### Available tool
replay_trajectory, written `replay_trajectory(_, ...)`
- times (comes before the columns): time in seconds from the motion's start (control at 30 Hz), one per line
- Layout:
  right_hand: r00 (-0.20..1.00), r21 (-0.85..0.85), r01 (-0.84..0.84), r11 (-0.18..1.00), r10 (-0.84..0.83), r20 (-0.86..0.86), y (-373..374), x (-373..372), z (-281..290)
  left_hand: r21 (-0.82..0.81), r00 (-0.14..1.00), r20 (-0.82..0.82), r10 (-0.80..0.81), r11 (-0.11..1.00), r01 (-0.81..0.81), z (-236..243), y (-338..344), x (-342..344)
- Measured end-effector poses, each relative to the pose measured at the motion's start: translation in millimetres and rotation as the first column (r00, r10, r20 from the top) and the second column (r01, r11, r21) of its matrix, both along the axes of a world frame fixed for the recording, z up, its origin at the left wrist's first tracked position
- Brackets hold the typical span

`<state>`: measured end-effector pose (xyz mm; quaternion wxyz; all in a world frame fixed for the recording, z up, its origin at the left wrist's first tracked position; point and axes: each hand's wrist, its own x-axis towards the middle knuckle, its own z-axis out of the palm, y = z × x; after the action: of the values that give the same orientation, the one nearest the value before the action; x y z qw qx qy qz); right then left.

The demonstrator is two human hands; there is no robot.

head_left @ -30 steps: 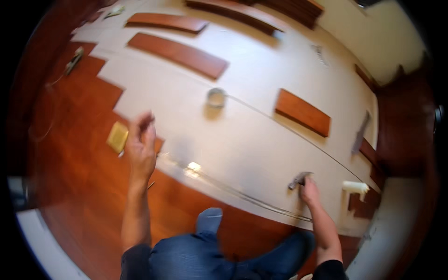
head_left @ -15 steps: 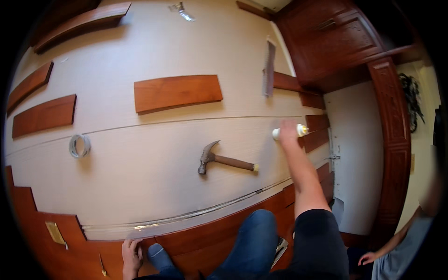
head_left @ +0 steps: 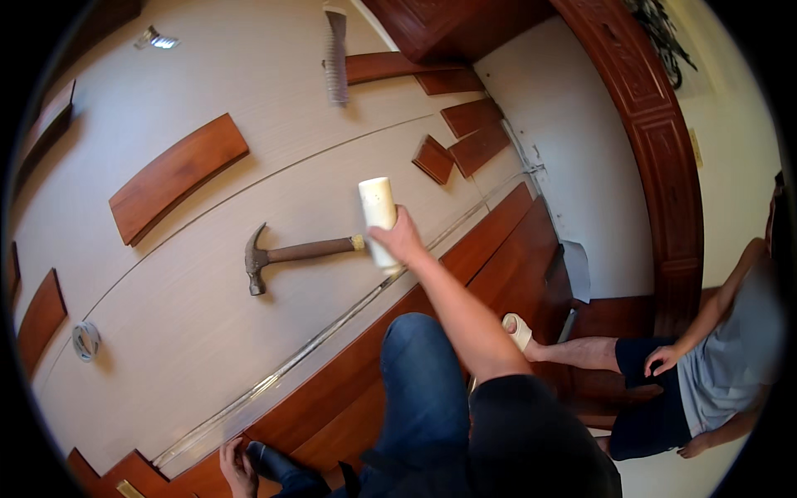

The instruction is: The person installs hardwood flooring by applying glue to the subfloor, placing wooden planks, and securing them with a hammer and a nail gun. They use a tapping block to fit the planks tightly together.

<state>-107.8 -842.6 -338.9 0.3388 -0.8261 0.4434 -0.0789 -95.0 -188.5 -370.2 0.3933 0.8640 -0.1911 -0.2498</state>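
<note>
My right hand (head_left: 397,237) is wrapped round a white squeeze bottle (head_left: 378,203), held above the pale underlay. The bottle's broad end points away from me, and its nozzle does not show clearly. Just left of it lies a claw hammer (head_left: 311,251) with a brown handle. At the lower left, my left hand (head_left: 238,469) rests at the edge of the laid reddish-brown floorboards (head_left: 349,415), beside my foot. Its fingers are loosely bent and hold nothing.
Loose wood planks (head_left: 178,178) lie about the underlay (head_left: 191,315), with short pieces (head_left: 433,159) near the right-hand wall. A roll of tape (head_left: 85,341) sits at the left. A saw-like toothed strip (head_left: 335,58) lies at the back. Another person (head_left: 714,357) stands at the right.
My right hand has lifted the bottle and brought it left and nearer, turning it. The view has swung to the right, showing more of the other person. A short wood piece behind the bottle is now visible.
</note>
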Motion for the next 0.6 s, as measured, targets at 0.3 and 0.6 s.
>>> replay_trajectory(0.3,0.795,0.686,-0.518,0.511,-0.009,0.607,298,-10,22,-0.434,0.832,-0.553,-0.034,0.865,-0.253,63,-77,16)
replay_trajectory(0.6,0.667,0.666,-0.743,0.063,0.152,0.73,394,10,86,-0.519,0.811,-0.54,-0.226,0.848,-0.109,114,-44,15)
